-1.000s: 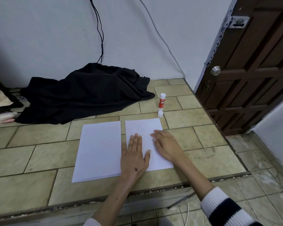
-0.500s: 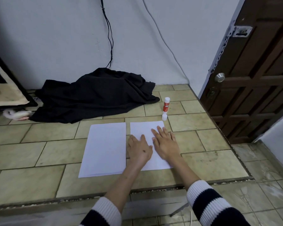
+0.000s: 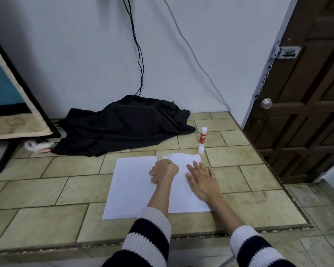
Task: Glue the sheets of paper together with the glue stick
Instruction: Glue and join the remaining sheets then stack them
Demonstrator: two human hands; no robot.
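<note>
White sheets (image 3: 132,187) under both hands (glue stick (image 3: 203,136) upright beyond)

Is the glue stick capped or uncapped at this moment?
Uncapped: the glue stick stands upright, and its white cap sits apart on the tile in front.

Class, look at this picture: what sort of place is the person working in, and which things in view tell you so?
Probably a room in a home: a tiled floor, a panelled wooden door with a round knob, and a dark cloth heaped against the wall.
</note>
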